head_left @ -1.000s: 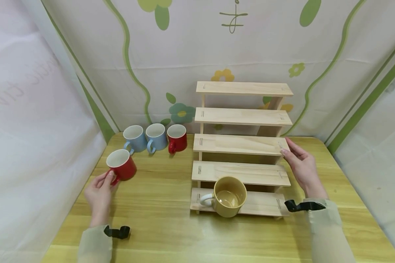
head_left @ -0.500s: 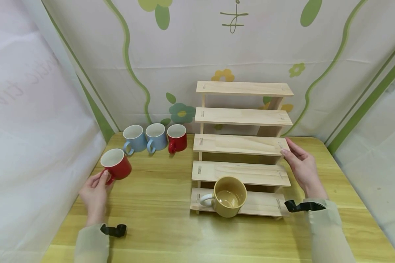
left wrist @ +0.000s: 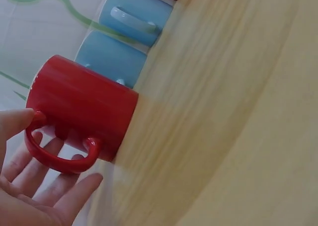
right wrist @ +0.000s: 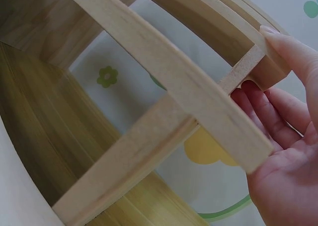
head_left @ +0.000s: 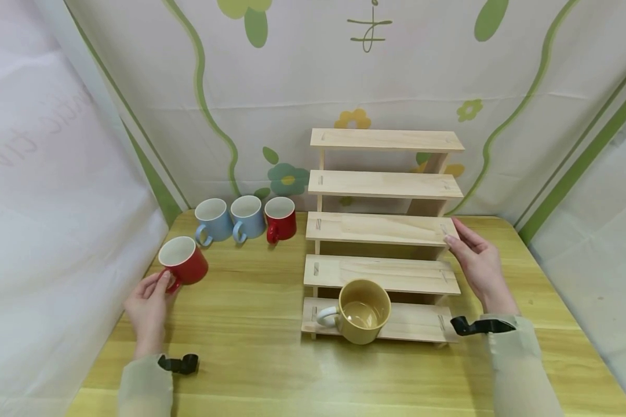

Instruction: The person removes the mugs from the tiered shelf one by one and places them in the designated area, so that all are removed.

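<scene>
My left hand [head_left: 148,307] pinches the handle of a red mug [head_left: 190,266] with a white inside, on the left of the table. In the left wrist view the thumb lies at the top of the handle, several fingers show behind the loop, and the mug's base is at the tabletop. On the right, my right hand [head_left: 480,269] grips the end of the middle shelf of a stepped wooden rack [head_left: 381,229]. The thumb is on top and the fingers [right wrist: 271,114] are underneath. A yellow mug [head_left: 365,327] with a white handle stands on the lowest shelf.
Two light blue mugs [head_left: 218,225] and another red mug [head_left: 287,227] stand in a row at the back left. Printed white cloth [head_left: 271,81] walls the table [head_left: 250,359] at the back and both sides.
My left hand has moved the red mug slightly left, mostly in the first half second; since then it has hardly moved. The right hand and rack stay put.
</scene>
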Demonstrator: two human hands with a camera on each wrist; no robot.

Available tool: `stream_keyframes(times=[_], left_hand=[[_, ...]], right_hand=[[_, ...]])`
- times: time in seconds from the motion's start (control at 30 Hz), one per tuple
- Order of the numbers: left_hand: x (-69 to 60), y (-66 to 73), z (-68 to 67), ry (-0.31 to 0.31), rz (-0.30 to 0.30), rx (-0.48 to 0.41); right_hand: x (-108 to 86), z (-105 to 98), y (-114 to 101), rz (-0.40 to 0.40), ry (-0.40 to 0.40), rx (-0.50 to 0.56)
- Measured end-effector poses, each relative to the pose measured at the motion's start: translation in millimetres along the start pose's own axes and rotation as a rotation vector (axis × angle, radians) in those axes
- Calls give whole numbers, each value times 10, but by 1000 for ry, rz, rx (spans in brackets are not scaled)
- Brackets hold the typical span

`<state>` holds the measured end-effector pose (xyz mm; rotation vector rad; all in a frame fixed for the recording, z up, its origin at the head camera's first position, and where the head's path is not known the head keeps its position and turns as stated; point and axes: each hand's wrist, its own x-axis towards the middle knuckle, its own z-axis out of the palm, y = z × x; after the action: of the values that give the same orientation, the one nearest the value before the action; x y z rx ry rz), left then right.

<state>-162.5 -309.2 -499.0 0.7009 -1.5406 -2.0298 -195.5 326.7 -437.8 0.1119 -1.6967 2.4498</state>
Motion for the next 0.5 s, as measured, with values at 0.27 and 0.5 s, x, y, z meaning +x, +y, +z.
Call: stream_keyframes(times=[0.27, 0.5], left_hand=[[-90, 198, 65, 3, 33, 196], [-200, 484, 200, -25, 85, 146]], right_hand=[[5, -2, 8, -4, 1, -2], [0, -1, 6, -1, 4, -5]])
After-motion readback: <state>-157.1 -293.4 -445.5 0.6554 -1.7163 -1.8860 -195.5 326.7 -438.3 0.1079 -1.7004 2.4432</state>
